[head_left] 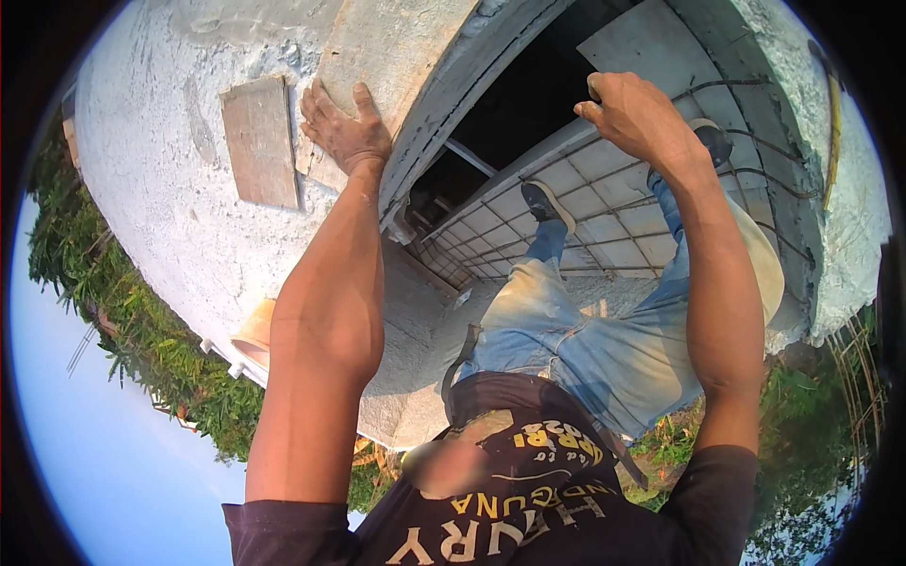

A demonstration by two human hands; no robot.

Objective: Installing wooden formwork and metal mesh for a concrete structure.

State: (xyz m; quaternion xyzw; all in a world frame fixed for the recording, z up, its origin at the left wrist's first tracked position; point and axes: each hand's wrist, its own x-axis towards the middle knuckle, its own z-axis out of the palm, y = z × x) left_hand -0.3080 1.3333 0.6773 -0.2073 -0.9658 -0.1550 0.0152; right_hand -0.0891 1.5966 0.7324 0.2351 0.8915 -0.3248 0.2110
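My left hand [347, 132] lies flat with its fingers spread, on the edge of a worn board [401, 47] on top of the rough whitish concrete [142, 123]. Beside it, to the left, is a smaller square piece of wooden board [261, 141]. My right hand [637, 115] hangs in the air over the dark opening, its fingers curled in. Nothing shows between its thumb and forefinger; the palm is hidden. Below it, a grid of steel reinforcing bars [613, 212] runs over pale panels, and my shoe [547, 208] rests against it.
A concrete edge [453, 104] borders the dark opening on the left. Bent bars [779, 184] stick out at the right, near a yellowish rod [834, 141]. Behind my right forearm is a pale curved object [766, 259]. A cream pipe end [253, 330] stands out at the left rim, with foliage beyond.
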